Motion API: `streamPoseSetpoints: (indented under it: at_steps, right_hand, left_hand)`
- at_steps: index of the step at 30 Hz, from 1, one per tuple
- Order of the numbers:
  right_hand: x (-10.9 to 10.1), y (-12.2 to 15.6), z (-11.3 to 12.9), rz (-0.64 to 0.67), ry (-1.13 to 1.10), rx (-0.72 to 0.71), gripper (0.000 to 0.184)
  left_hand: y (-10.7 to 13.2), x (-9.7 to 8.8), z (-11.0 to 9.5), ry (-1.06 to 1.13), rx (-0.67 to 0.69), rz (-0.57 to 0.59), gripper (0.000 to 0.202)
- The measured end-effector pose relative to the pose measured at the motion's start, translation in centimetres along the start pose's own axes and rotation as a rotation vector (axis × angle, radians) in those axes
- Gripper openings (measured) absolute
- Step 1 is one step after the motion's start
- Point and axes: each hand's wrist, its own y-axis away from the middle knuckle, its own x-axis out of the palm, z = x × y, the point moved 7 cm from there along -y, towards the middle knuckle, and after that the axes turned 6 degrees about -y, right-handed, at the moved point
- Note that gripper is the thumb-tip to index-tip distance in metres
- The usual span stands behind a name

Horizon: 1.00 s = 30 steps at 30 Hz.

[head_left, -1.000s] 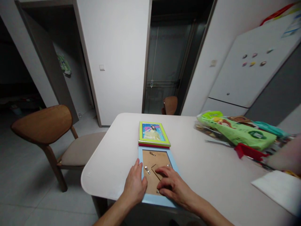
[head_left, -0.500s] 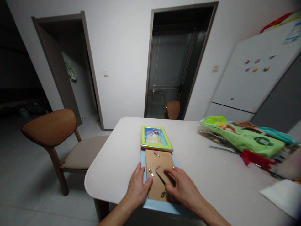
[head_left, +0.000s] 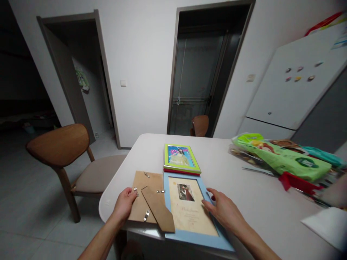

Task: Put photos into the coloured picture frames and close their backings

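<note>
A light-blue picture frame (head_left: 200, 238) lies face down at the near edge of the white table (head_left: 238, 191), with a cream paper insert (head_left: 189, 213) showing in its opening. My left hand (head_left: 124, 204) grips the brown backing board (head_left: 146, 198) by its left edge and holds it just left of the frame; the board's stand flap (head_left: 158, 209) hangs out over the frame's left side. My right hand (head_left: 221, 209) rests on the frame's right side, fingers spread and holding nothing. Behind the blue frame lies a green-framed picture (head_left: 181, 158) on a red one.
A wooden chair (head_left: 67, 151) stands left of the table. Green snack bags (head_left: 282, 155), a red item (head_left: 295, 182) and white paper (head_left: 325, 224) lie at the right. A white fridge (head_left: 292, 86) stands at the right, with two dark doorways behind and a second chair (head_left: 200, 125) by them.
The backing board has been lifted out of the blue frame and carried left by my left hand, uncovering the paper insert. My right hand has slid off the board to the frame's right edge.
</note>
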Motion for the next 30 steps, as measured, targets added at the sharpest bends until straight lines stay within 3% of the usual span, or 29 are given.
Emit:
streamPoseSetpoints:
  at_steps: [4, 7, 9, 11, 13, 15, 20, 23, 26, 30]
  right_hand:
    - [1.2, -0.3, -1.7, 0.059, 0.029, 0.015, 0.051]
    - [0.7, -0.4, -1.7, 0.037, 0.006, 0.065, 0.054]
    - [0.2, -0.1, -1.8, 0.028, -0.139, 0.143, 0.056]
    - [0.3, 0.6, -1.8, 0.078, -0.454, 0.250, 0.059]
    - [0.7, 1.6, -1.0, 0.181, -0.819, 0.308, 0.062]
    - [0.6, 2.5, 0.4, 0.265, -1.068, 0.295, 0.064]
    - [-0.7, 3.6, 2.4, 0.220, -1.198, 0.344, 0.075]
    - [-1.1, 3.4, 2.9, 0.172, -1.223, 0.348, 0.079]
    - [-0.7, 3.0, 2.3, 0.184, -1.140, 0.335, 0.078]
    - [-0.2, 1.8, -0.4, 0.132, -0.808, 0.240, 0.066]
  left_hand:
    - [-1.1, -1.7, 0.9, -0.190, -0.009, -0.031, 0.022]
    - [-1.6, -2.8, 0.3, -0.367, 0.007, -0.059, 0.016]
    - [-1.5, -3.4, -0.6, -0.465, 0.041, -0.096, 0.018]
    - [-1.0, -3.0, -2.1, -0.522, 0.099, -0.115, 0.029]
    - [0.2, -1.0, -4.0, -0.537, 0.175, -0.085, 0.034]
    - [1.9, 2.4, -6.2, -0.519, 0.261, -0.011, 0.035]
    - [6.5, 12.7, -11.6, -0.332, 0.468, 0.206, 0.063]
    - [7.0, 16.0, -13.5, -0.373, 0.466, 0.241, 0.073]
    - [6.2, 15.3, -14.8, -0.355, 0.467, 0.202, 0.066]
    - [4.0, 9.9, -13.7, -0.236, 0.391, 0.115, 0.057]
